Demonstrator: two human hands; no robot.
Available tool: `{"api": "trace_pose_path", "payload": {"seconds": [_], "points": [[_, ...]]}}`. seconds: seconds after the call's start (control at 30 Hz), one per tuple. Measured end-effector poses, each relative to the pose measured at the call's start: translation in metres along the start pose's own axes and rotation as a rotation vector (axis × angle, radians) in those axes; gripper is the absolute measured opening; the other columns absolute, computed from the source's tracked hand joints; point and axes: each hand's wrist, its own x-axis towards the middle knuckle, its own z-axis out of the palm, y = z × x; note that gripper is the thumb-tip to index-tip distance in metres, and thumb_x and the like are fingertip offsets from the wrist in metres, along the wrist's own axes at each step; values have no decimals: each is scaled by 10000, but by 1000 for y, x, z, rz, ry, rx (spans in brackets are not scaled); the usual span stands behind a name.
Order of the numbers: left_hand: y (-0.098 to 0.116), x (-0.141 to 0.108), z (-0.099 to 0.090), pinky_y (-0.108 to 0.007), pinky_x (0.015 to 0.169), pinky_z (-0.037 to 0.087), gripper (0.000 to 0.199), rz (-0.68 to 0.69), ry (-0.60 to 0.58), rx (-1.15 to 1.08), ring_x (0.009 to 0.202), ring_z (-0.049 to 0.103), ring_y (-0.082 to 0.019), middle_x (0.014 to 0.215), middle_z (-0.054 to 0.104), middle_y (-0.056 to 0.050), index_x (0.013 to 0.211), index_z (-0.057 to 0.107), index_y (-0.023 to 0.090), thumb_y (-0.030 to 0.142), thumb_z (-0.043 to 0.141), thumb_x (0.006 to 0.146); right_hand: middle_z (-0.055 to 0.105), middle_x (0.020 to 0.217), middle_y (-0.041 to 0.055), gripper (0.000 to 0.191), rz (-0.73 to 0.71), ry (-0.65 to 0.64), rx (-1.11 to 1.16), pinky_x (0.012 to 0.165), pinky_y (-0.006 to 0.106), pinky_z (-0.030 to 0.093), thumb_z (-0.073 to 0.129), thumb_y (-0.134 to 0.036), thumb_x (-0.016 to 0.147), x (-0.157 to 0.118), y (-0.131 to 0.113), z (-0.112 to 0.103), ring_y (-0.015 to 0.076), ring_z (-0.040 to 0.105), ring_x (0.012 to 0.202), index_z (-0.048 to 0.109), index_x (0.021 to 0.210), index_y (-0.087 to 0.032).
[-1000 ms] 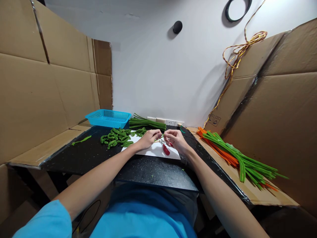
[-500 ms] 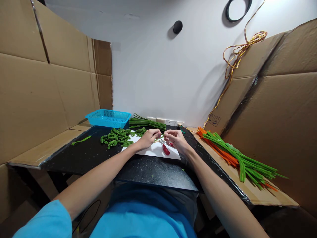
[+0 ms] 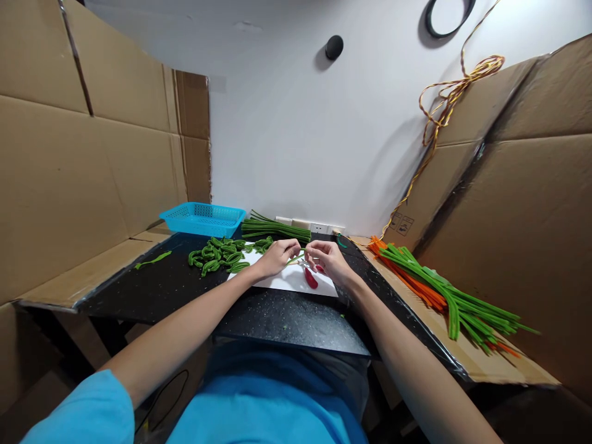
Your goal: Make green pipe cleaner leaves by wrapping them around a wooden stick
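Observation:
Over a white sheet of paper (image 3: pixel 283 282), my left hand (image 3: pixel 276 259) and my right hand (image 3: pixel 330 260) are close together, fingers pinched. A thin green pipe cleaner (image 3: pixel 296 258) spans the small gap between them, an end in each hand; the fingers cover the rest. Scissors with red handles (image 3: pixel 311 279) lie on the paper just below my right hand, which partly hides them. Left of my left hand is a pile of green pipe cleaners bent into loops (image 3: pixel 218 254), some of it on the paper. Behind my hands lies a bundle of straight dark green pipe cleaners (image 3: pixel 277 230).
A blue plastic basket (image 3: pixel 203 217) stands at the back left of the black table (image 3: pixel 277 317). One light green strip (image 3: pixel 153 261) lies at the left. Bright green stems (image 3: pixel 430 280) and orange ones (image 3: pixel 416 285) rest on cardboard at the right. Cardboard walls (image 3: pixel 60 172) flank both sides.
The view has shifted very slightly. Both hands stay in nearly the same place, still pinching the green pipe cleaner, with a little more of it showing between them.

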Motion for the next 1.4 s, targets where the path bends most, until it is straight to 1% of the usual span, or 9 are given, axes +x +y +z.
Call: {"api": "trace_pose_path", "payload": {"seconds": [0.2,0.37,0.43,0.57,0.67,0.73,0.9,1.17,1.4], "points": [[0,0,1,-264,658,360,337,-13,-13,-15,682,485,-145,715,544,14,798,574,179,411,456,1012,640,637,8,316,44,-38,3,464,241,347,789,-472,812,0,2,-2,104,513,473,719,811,-164],[0,0,1,-263,656,354,349,-13,-20,-30,674,470,-140,706,520,21,792,558,178,420,451,1019,648,660,13,341,60,-49,54,483,251,400,814,-481,776,0,1,-1,110,529,489,700,769,-160],[1,-1,2,-261,653,353,358,-14,-26,-34,677,471,-140,712,519,20,793,555,178,432,448,1022,646,654,10,337,47,-44,62,479,249,393,811,-478,777,0,1,0,110,530,483,695,763,-162],[3,-3,2,-261,665,367,343,-19,-74,-12,695,514,-148,746,581,16,906,622,179,453,454,1027,633,609,-4,318,7,2,-8,473,237,348,780,-468,808,2,2,0,95,504,453,694,753,-166],[4,-4,2,-270,702,388,312,-9,-87,6,735,554,-160,820,654,0,1003,649,184,456,496,1014,606,550,-16,336,-10,11,-85,475,237,335,764,-485,811,2,4,-1,93,475,438,685,725,-170],[4,-4,2,-271,702,392,310,-3,-84,8,737,562,-161,829,665,-5,999,649,182,458,508,1009,594,530,-18,357,-9,7,-119,476,238,331,759,-505,810,3,5,-2,96,467,440,681,711,-171],[5,-4,2,-262,676,385,297,0,-65,-3,692,555,-150,746,635,14,965,647,179,436,508,1014,581,529,-11,385,-23,-10,-197,475,235,294,742,-523,827,2,4,-3,94,454,459,698,708,-159],[3,-4,3,-267,728,425,247,30,-66,-22,771,628,-166,849,717,-22,968,670,179,383,536,1005,560,537,-10,428,16,-1,-196,451,225,263,800,-557,748,1,-1,-2,82,414,469,716,707,-140],[0,-3,3,-284,771,456,240,52,-68,23,806,646,-181,898,743,-42,946,701,171,355,554,990,506,503,-27,395,41,4,-253,448,222,247,775,-514,744,0,-3,0,73,372,463,703,672,-132]]}}
